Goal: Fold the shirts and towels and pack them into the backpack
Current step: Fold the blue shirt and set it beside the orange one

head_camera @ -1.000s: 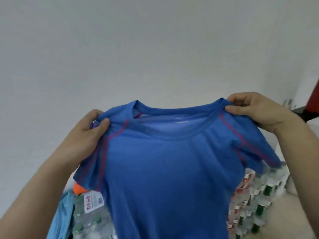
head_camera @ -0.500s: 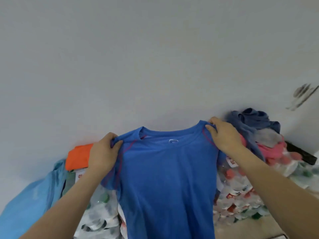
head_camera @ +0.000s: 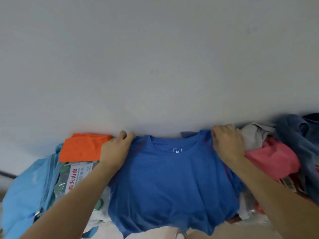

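A blue shirt (head_camera: 172,183) with red seams lies spread face up on packs of bottled water, collar toward the wall. My left hand (head_camera: 115,150) grips its left shoulder and my right hand (head_camera: 226,144) grips its right shoulder. A folded orange cloth (head_camera: 81,149) sits just left of my left hand. A light blue backpack (head_camera: 25,192) lies at the far left. To the right is a heap with a pink garment (head_camera: 272,157), a grey one (head_camera: 253,137) and a dark blue one (head_camera: 296,133).
A white wall (head_camera: 155,66) rises right behind the shirt's collar. Shrink-wrapped water bottle packs (head_camera: 74,176) lie under the clothes. A strip of pale floor (head_camera: 241,230) shows at the bottom edge.
Both hands brought the blue shirt down from the air and away from me, laying it flat on the bottle packs against the wall. The view has tilted down.
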Available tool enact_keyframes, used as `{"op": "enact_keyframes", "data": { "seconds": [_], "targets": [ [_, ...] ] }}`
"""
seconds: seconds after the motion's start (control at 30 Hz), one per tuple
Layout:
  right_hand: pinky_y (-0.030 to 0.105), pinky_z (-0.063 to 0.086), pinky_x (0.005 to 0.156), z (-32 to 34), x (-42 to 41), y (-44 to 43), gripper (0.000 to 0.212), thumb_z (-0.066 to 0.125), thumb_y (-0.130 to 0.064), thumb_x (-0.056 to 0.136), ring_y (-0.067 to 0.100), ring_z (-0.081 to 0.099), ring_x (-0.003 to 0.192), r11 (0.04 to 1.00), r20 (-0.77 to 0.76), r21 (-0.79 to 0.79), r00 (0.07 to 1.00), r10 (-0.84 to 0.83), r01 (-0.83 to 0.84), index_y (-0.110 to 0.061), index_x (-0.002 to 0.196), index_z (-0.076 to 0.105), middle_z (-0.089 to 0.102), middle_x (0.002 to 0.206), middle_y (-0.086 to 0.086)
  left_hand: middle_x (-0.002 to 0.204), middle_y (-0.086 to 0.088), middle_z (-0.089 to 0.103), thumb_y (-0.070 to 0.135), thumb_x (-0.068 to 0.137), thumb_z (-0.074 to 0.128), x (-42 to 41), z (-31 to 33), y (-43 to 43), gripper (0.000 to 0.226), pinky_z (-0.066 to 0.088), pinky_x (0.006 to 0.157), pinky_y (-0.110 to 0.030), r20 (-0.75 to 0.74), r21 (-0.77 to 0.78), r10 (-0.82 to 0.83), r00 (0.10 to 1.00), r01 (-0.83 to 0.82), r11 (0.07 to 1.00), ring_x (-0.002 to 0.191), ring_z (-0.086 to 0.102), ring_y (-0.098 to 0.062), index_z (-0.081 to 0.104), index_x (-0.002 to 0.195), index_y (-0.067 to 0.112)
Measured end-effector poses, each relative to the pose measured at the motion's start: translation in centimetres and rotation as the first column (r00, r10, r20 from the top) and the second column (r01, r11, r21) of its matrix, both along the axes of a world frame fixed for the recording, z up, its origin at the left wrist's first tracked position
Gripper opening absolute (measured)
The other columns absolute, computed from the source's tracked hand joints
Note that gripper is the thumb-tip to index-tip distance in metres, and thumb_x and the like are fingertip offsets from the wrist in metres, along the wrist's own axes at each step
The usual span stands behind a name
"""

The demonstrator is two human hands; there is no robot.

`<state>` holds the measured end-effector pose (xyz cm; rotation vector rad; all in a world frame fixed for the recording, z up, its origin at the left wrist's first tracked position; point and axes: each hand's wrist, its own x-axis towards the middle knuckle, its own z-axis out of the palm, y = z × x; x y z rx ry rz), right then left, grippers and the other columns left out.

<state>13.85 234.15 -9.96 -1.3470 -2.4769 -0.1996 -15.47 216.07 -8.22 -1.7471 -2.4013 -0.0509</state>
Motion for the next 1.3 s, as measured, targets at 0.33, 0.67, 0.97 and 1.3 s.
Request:
{"op": "enact_keyframes", "data": {
  "seconds": [0.33,0.67,0.97,1.3],
  "targets": [
    [0.043,0.039,0.074,-2.6,-0.8,1.8,0.006,0.066,-0.006,0.076,0.030,0.057,0.074,0.989,-0.057,0.058,0.989,0.138,-0.135,-0.011,0.073,0.064,0.065,0.071,0.008,0.091,-0.013,0.057,0.003,0.063,0.063,0.5,-0.7,0.8,0.019,0.035,0.061,-0.039,-0.156,0.020,0.199,0.967,-0.199,0.980,0.085,0.050,-0.033,0.066,0.079,0.011],
    [0.044,0.050,0.079,0.2,0.3,1.9,0.018,0.056,-0.018,0.083,0.031,0.058,0.089,0.957,-0.150,-0.183,0.969,0.199,-0.225,-0.012,0.094,0.069,0.067,0.092,0.009,0.141,-0.011,0.050,0.045,0.085,0.036,18.4,-4.9,5.9,0.056,0.040,0.104,-0.047,0.240,-0.132,-0.334,0.912,0.371,0.919,0.129,0.049,-0.025,0.047,0.138,0.031],
    [0.029,0.046,0.076,5.4,9.7,-4.9,0.019,0.055,-0.036,0.093,0.015,0.061,0.090,0.774,-0.176,-0.625,0.947,-0.268,0.103,-0.023,0.104,0.062,0.064,0.094,-0.008,0.159,-0.003,0.012,0.048,0.084,0.002,18.4,-5.4,5.9,0.074,0.007,0.119,-0.041,0.253,-0.183,-0.335,0.908,0.385,0.905,0.147,0.009,-0.017,0.006,0.152,0.018],
    [0.033,0.033,0.054,6.1,9.9,-3.5,0.034,0.059,-0.024,0.085,0.019,0.041,0.052,0.724,-0.239,-0.687,0.924,-0.298,0.056,-0.010,0.057,0.044,0.042,0.055,0.007,0.160,0.003,0.001,0.027,0.088,0.039,19.1,-3.7,6.0,0.073,-0.001,0.119,-0.036,0.380,-0.229,-0.225,0.897,0.326,0.917,0.147,-0.003,-0.012,0.004,0.152,0.019]
  ]
}}
